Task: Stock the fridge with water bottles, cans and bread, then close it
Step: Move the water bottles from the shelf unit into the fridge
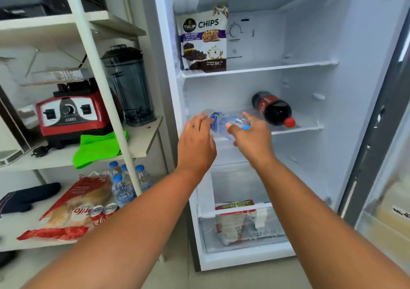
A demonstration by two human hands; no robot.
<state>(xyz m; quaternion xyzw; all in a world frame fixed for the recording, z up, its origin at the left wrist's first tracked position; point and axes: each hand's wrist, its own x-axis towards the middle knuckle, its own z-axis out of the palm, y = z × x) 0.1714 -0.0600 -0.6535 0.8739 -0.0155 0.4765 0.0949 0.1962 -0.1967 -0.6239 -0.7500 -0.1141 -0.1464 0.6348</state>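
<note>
The fridge (310, 178) stands open in front of me. A clear water bottle (224, 122) with a blue cap lies on its side on the middle shelf (297, 130). My left hand (196, 142) rests on its label end. My right hand (250, 135) wraps its cap end. On the low rack shelf at the left stand several water bottles (122, 186), two red cola cans (103, 213) and a red bag of bread (73, 206).
A cola bottle (274, 109) lies on the same fridge shelf to the right. A bag of chocolate chips (204, 42) stands on the shelf above. A packet sits in the bottom drawer (241, 229). The white rack (99, 84) holds a red blender and a green cloth.
</note>
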